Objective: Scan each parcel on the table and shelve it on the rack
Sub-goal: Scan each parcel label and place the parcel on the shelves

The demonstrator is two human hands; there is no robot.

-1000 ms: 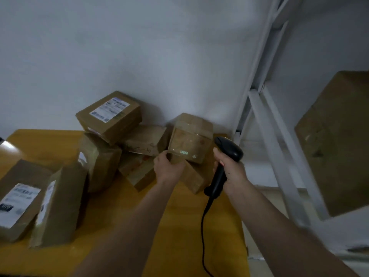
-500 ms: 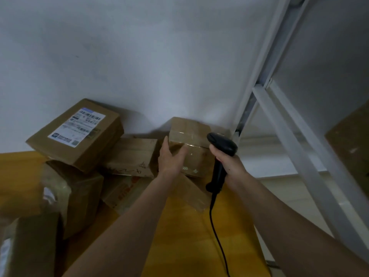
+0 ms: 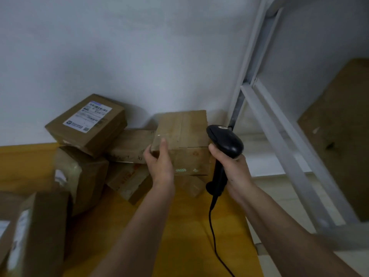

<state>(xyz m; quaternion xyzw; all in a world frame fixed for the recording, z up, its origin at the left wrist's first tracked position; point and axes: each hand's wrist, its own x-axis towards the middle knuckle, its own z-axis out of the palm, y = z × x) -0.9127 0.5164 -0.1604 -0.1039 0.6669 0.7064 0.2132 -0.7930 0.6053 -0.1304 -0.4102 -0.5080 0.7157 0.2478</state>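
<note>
Since earlier frame, parcel [image 3: 180, 140] tipped, top face toward camera. Rack [image 3: 283, 136] at right holds one box [image 3: 343, 136]. Bench [image 3: 179, 226] carries about seven parcels unshelved; most work left. Left hand [image 3: 159, 166] wraps parcel's left edge atop pile. Right hand [image 3: 231, 168] clenched on scanner [image 3: 223, 148], beside parcel.

— What is the room like?
— A plain pale grey wall [image 3: 123, 48] fills the back, dimly lit.
— And the furniture?
— A yellow wooden table [image 3: 185, 232] stands against it. Beside it, on the right, rise the white metal struts of a shelving frame [image 3: 279, 124], with pale floor [image 3: 279, 188] showing behind.
</note>
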